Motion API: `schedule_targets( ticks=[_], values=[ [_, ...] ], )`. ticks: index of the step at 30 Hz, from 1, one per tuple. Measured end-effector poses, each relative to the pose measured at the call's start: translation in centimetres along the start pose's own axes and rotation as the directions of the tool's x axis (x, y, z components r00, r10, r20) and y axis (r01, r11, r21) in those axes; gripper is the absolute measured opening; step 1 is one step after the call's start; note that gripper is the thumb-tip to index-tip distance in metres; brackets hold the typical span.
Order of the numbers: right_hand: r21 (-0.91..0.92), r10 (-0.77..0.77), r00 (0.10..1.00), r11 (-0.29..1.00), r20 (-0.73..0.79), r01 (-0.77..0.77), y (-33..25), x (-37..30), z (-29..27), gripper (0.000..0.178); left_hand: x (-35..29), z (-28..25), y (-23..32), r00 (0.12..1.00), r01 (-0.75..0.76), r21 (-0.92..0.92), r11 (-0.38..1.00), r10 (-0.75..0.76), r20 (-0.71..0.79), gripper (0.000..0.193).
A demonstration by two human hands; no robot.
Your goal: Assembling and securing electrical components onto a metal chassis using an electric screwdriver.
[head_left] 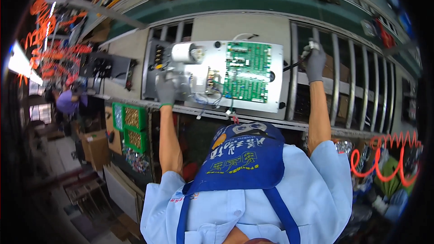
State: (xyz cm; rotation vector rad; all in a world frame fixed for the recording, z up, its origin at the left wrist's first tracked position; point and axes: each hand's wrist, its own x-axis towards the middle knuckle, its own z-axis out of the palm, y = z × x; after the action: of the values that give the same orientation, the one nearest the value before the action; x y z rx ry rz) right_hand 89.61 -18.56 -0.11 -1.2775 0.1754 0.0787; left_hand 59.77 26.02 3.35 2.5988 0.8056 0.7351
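Note:
A metal plate (276, 95) lies on the bench in front of me. It bears a large green circuit board (246, 88), a white cylinder (181, 53) and a small assembly with coils and wires (210, 81). My left hand (166, 89), in a grey glove, is at the plate's left side, just below the white cylinder. Blur hides its fingers and anything they hold. My right hand (315, 65), also gloved, is closed around a black cable (293, 65) to the right of the plate. A pale connector (312, 45) shows at its fingertips.
Metal rollers (335, 81) run to the right of the plate. Another dark chassis (108, 70) sits further left on the line. Green bins of small parts (134, 129) stand at lower left. Orange coiled hoses (384, 162) hang at both sides. A person in purple (70, 100) is far left.

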Motion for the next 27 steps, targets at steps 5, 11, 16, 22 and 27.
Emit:
schedule_targets(
  ticks=[5,11,16,22,27],
  values=[
    [-0.106,0.001,1.000,0.994,-0.023,-0.004,-0.1,-5.2,-2.6,0.025,3.3,-5.8,9.9,0.955,0.176,-0.438,0.882,-0.261,-0.142,0.052],
    [-0.107,0.015,0.997,0.994,0.081,-0.006,-1.5,-9.0,-1.4,0.025,0.6,-2.0,23.8,0.901,0.086,-0.541,0.837,0.167,0.401,0.038],
    [-0.161,0.037,0.979,0.987,0.199,-0.004,-2.4,-10.1,0.5,0.028,-3.5,6.9,30.6,0.668,-0.087,-0.678,0.730,0.548,0.503,0.048],
    [-0.164,0.084,0.959,0.986,0.271,-0.040,-2.6,-10.4,0.9,0.030,-4.0,10.0,32.0,0.662,-0.318,-0.658,0.682,0.657,0.361,0.035],
    [-0.132,-0.091,0.930,0.980,0.356,0.147,-3.0,-10.6,1.0,0.027,-2.3,8.6,32.3,0.621,-0.500,-0.506,0.703,0.698,0.356,0.019]
  ],
)
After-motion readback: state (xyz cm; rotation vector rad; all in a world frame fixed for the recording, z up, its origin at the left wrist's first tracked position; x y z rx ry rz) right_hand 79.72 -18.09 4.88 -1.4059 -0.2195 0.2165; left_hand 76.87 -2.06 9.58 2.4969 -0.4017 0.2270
